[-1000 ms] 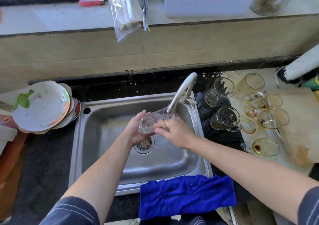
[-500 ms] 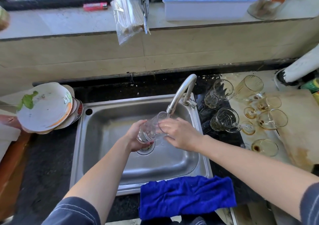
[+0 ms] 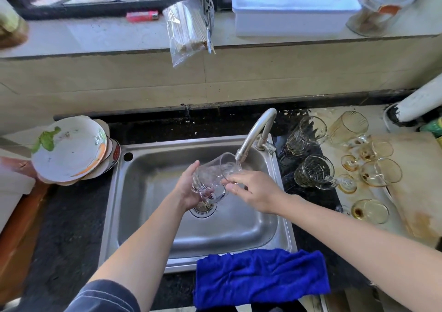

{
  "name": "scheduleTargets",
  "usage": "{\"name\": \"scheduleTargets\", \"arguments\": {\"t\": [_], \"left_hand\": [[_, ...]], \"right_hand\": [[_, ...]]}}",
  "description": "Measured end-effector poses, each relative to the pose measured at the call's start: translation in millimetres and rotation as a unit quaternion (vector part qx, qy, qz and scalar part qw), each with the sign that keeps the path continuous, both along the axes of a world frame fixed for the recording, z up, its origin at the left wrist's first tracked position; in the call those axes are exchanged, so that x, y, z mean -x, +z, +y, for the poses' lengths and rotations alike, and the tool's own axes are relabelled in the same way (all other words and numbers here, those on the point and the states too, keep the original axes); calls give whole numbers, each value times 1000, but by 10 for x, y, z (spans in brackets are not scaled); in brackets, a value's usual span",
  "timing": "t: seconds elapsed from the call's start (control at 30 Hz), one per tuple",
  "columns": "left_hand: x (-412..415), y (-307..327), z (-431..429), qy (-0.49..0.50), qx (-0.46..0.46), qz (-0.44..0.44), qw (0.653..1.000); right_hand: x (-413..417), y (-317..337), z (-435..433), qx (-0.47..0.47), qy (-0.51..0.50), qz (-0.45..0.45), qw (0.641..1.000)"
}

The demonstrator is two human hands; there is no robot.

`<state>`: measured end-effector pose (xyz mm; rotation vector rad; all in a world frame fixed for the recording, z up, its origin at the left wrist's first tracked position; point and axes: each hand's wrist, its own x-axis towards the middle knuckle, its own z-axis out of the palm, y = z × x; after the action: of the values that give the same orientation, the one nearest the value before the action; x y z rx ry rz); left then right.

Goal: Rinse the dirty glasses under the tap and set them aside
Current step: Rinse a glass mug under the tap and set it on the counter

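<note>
My remote view. Left sleeve (image 3: 102,296): dark blue-grey cloth, thin pale stripes, ending above the elbow. Left hand (image 3: 189,192) and right hand (image 3: 259,193): bare, as are my forearms.

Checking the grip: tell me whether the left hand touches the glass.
Touching. The head view shows the left hand with its fingers curled round the glass.
</note>
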<state>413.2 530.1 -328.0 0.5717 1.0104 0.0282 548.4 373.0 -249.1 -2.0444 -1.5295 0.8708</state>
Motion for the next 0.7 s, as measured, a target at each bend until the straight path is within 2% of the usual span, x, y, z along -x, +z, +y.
{"name": "scheduleTargets", "arguments": {"t": [0.1,0.27,0.37,0.47,0.53,0.6,0.67,0.7], "left_hand": [[-43,34,-40,-35,11,-3,999],[82,-11,138,-68,-9,72,995],[53,37,98,-114,-5,90,989],[5,123,63,-159,1,79,984],[51,169,56,-141,20,27,989],[74,176,17,-72,49,-45,995],[65,148,-50,-24,68,-69,995],[60,144,-61,-25,68,-57,996]], "right_hand": [[119,41,101,11,20,-30,999],[62,140,-58,33,114,-54,991],[64,117,-10,46,175,-154,971],[88,13,129,44,151,-185,970],[52,0,137,45,96,-123,987],[100,21,148,20,9,-16,1000],[206,29,160,-9,-67,66,995],[228,26,151,-10,-75,82,994]]}}
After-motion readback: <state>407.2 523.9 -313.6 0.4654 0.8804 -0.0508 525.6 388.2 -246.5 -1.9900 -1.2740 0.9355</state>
